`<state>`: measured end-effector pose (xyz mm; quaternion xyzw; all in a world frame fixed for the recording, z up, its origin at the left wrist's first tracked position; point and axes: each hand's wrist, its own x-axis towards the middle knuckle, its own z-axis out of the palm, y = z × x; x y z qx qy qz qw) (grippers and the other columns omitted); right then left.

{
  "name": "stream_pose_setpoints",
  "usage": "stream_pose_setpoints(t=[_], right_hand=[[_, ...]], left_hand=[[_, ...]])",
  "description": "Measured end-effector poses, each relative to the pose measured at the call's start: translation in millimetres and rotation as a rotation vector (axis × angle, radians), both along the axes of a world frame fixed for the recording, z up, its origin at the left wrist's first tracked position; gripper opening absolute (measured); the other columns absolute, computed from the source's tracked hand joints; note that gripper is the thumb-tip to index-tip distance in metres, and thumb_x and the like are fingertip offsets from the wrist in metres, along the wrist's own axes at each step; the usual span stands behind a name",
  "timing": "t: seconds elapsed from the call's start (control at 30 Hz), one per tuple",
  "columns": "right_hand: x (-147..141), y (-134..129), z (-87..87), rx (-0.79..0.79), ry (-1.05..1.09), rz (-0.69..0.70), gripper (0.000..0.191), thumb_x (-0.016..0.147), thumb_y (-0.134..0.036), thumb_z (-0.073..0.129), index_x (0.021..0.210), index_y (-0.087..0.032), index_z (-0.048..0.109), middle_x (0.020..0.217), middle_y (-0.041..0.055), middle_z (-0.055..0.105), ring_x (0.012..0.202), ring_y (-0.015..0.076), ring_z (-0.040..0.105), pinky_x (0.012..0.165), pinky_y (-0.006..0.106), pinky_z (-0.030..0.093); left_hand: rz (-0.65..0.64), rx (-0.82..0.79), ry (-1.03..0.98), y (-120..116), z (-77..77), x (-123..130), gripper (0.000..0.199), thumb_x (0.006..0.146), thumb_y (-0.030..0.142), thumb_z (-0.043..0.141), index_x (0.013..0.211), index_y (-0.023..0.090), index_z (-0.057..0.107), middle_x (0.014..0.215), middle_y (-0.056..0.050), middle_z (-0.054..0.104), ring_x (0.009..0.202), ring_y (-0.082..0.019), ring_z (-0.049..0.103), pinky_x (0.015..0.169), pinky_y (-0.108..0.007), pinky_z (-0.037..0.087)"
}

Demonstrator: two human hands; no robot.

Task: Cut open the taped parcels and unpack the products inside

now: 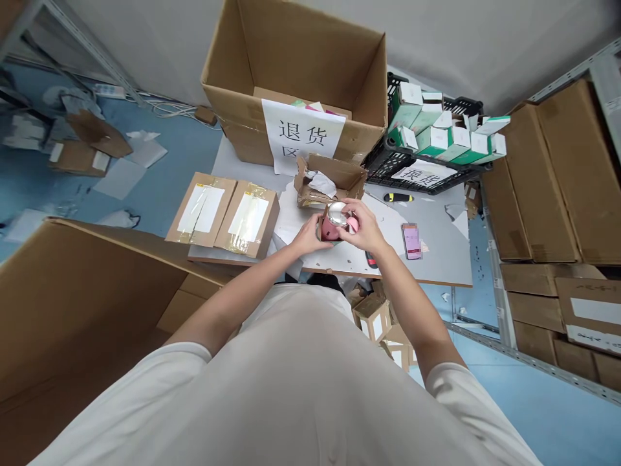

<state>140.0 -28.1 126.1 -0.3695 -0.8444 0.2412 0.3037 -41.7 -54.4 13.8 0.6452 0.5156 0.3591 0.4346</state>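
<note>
A pink cup with a shiny silver top (336,214) sits partly inside a small open box (321,228) at the table's front. My left hand (309,237) is closed around the left side of that box. From the right, my right hand (363,226) grips the cup near its top, fingers bent over the rim and the pink part at its side. Just behind stands an opened brown carton (347,173) with torn flaps and crumpled white paper (322,184) in it. The lower part of the cup is hidden by the box and my fingers.
Two taped cartons (248,220) lie left on the table (439,259). A large carton (233,97) and a black crate (383,158) of green-white boxes stand behind. A phone (412,241), a yellow-black cutter (398,197) and a red-black tool (371,260) lie right. A big open carton (97,291) is at left.
</note>
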Motion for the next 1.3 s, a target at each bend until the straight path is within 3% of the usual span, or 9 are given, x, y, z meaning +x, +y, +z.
stream_pose_setpoints(t=[0.2, 0.4, 0.57, 0.7, 0.8, 0.97, 1.17, 1.3], right_hand=[[-4, -9, 1.1, 0.043, -0.523, 0.153, 0.026, 0.082, -0.025, 0.058, 0.107, -0.019, 0.055, 0.13, 0.0153, 0.053, 0.117, 0.0318, 0.046, 0.096, 0.046, 0.039], [-19, -16, -14.6, 0.049, -0.813, 0.133, 0.03, 0.083, -0.012, 0.053, 0.114, -0.013, 0.055, 0.126, 0.0193, 0.054, 0.103, 0.0314, 0.05, 0.086, 0.042, 0.041], [-21, -18, -32.4, 0.013, -0.793, 0.14, 0.029, 0.083, -0.008, 0.056, 0.111, -0.014, 0.056, 0.126, 0.017, 0.054, 0.101, 0.0264, 0.053, 0.088, 0.04, 0.044], [-13, -22, -46.1, -0.061, -0.679, 0.036, 0.015, 0.085, -0.014, 0.057, 0.099, -0.017, 0.062, 0.128, 0.013, 0.054, 0.1, 0.0222, 0.057, 0.086, 0.038, 0.048], [-3, -24, -43.7, -0.126, -0.596, 0.023, 0.013, 0.086, -0.02, 0.058, 0.093, -0.015, 0.066, 0.112, 0.0141, 0.061, 0.098, 0.0234, 0.058, 0.086, 0.038, 0.048], [14, -16, -31.0, -0.252, -0.522, 0.194, 0.022, 0.081, -0.011, 0.057, 0.098, -0.016, 0.069, 0.096, 0.0108, 0.066, 0.097, 0.0244, 0.058, 0.086, 0.036, 0.046], [10, -3, -49.7, -0.224, -0.429, 0.099, 0.011, 0.084, -0.015, 0.058, 0.088, -0.017, 0.069, 0.094, 0.0085, 0.065, 0.089, 0.0201, 0.059, 0.08, 0.031, 0.046], [11, -7, -56.6, -0.145, -0.461, 0.069, 0.011, 0.086, -0.026, 0.062, 0.087, -0.018, 0.068, 0.09, 0.0087, 0.066, 0.091, 0.023, 0.059, 0.082, 0.034, 0.045]], left_hand=[[0.003, -0.016, -0.016, 1, -1.9, -3, 0.089, 0.049, 0.039, 0.086, 0.122, 0.019, 0.039, 0.122, -0.013, 0.056, 0.11, -0.03, 0.058, 0.094, -0.046, 0.046], [-0.014, -0.006, -0.002, -4, -1.4, -2, 0.087, 0.049, 0.037, 0.085, 0.122, 0.019, 0.04, 0.119, -0.012, 0.057, 0.11, -0.03, 0.058, 0.094, -0.045, 0.046], [-0.008, -0.001, 0.009, -7, -3.3, -2, 0.09, 0.049, 0.036, 0.085, 0.123, 0.018, 0.039, 0.118, -0.012, 0.057, 0.109, -0.03, 0.057, 0.093, -0.045, 0.047], [-0.031, 0.009, -0.044, -8, -7.8, 1, 0.09, 0.048, 0.036, 0.086, 0.123, 0.02, 0.04, 0.12, -0.011, 0.056, 0.11, -0.028, 0.057, 0.09, -0.043, 0.049], [-0.029, 0.011, -0.045, -8, -9.7, 2, 0.087, 0.052, 0.037, 0.084, 0.125, 0.021, 0.039, 0.123, -0.012, 0.053, 0.113, -0.029, 0.055, 0.089, -0.043, 0.05], [-0.069, 0.01, -0.013, -4, -8.6, -2, 0.084, 0.054, 0.039, 0.083, 0.124, 0.022, 0.041, 0.124, -0.012, 0.053, 0.116, -0.029, 0.053, 0.088, -0.042, 0.051], [-0.163, 0.052, 0.048, 2, 0.6, -5, 0.082, 0.051, 0.036, 0.084, 0.121, 0.02, 0.044, 0.12, -0.01, 0.057, 0.111, -0.03, 0.057, 0.092, -0.044, 0.048], [-0.135, 0.061, 0.051, 2, 3.5, -5, 0.083, 0.052, 0.039, 0.084, 0.122, 0.019, 0.044, 0.121, -0.012, 0.057, 0.111, -0.03, 0.057, 0.093, -0.044, 0.047]])
